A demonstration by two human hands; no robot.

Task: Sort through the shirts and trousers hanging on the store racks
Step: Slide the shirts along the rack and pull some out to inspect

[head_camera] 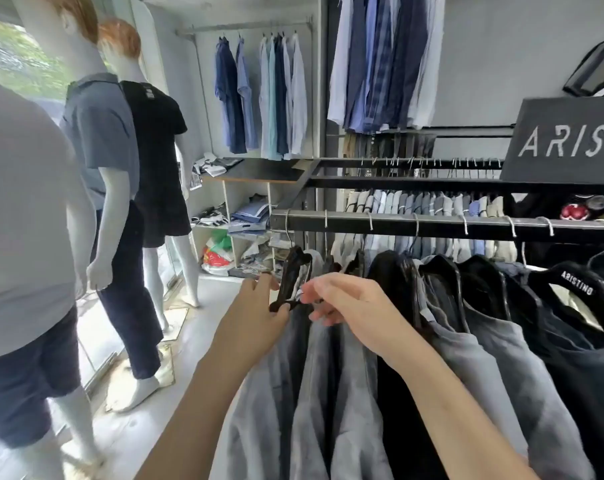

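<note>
At rack (432, 225), 2 hands (259, 320) on 1 hanger (290, 282)

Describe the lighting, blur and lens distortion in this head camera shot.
Head view: daylight from the window at left washes out the floor; wide-angle bending bows the front rack rail; left hand and right hand at the black hanger are slightly soft; the sign stays legible.

Rail (432, 226): metal, dull sheen on top edge. Hanger (291, 278): black plastic, glossy. Shirts (345, 393): grey cloth, matt, slightly crumpled weave. Sign (567, 140): black, matt, pale lettering. Mannequins (116, 188): smooth, hard, pale finish. Floor (203, 341): pale, smooth.
</note>
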